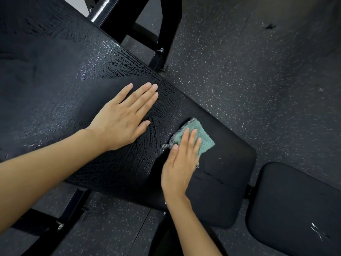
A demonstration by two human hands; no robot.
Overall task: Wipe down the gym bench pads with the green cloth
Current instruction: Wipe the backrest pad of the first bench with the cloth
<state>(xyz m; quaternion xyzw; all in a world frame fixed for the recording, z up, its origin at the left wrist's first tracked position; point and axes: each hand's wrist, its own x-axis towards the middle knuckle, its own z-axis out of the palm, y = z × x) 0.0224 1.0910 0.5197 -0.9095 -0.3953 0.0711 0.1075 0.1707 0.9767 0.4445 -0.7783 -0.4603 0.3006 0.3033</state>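
The long black back pad [60, 85] of the gym bench runs from the upper left to the lower right, and much of its surface glistens with wet streaks. My left hand [125, 115] lies flat on the pad with fingers spread, holding nothing. My right hand [181, 163] presses the folded green cloth [202, 136] onto the pad near its right edge, fingers flat on top. The cloth has a grey trim and a small loop at its left corner. A separate black seat pad [295, 204] sits at the lower right.
Black metal frame bars [114, 21] rise at the top behind the pad, and another frame leg [49, 231] shows at the lower left. Dark speckled rubber flooring [249, 71] surrounds the bench. The seat pad has small white scuffs near its lower edge.
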